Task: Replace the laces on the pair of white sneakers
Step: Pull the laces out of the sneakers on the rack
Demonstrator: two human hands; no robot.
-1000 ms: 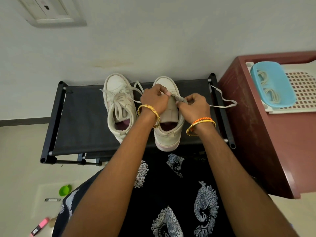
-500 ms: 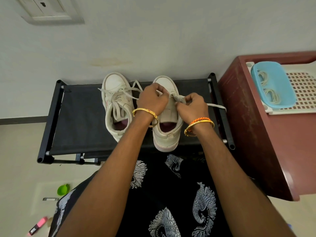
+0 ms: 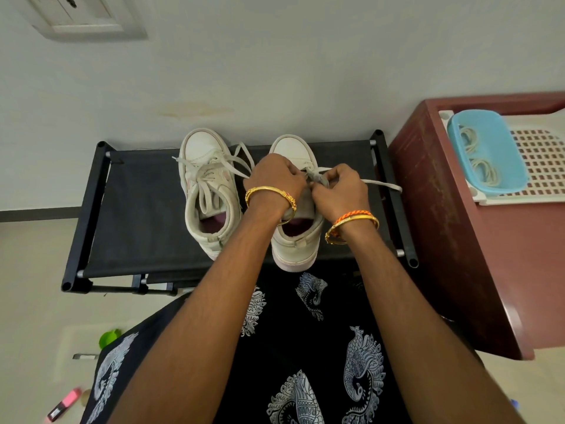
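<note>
The black fabric rack [image 3: 134,215] stands against the wall, and its left half lies bare from the left rail to the first shoe, the widest open room here. The left sneaker [image 3: 208,194] sits left of the rack's middle, toe toward the back edge, heel near the front edge, its loosened lace [image 3: 211,175] spread over the tongue and trailing toward the right. Just beside it, the right sneaker [image 3: 295,234] stands right of the middle, its heel slightly overhanging the front edge.

The left hand [image 3: 276,179] hovers over this shoe's eyelet rows, its fingers curled shut on the shoe's upper by the tongue; what exactly they pinch is hidden. The right hand [image 3: 339,188] meets it from the right, fingers pinched closed on the grey-white lace end [image 3: 318,179] at the tongue. The rest of that lace [image 3: 382,184] runs rightward from the hand, across the rack's right rail, where little room is left before the red-brown cabinet [image 3: 443,209]. On the cabinet's top, a blue tub [image 3: 516,179] holding coiled laces [image 3: 484,168] rests on a white slotted tray [image 3: 544,166].

Against a second ago, the hands sit closer together, and the trailing lace lies straighter and shorter, no longer looped past the right rail.
</note>
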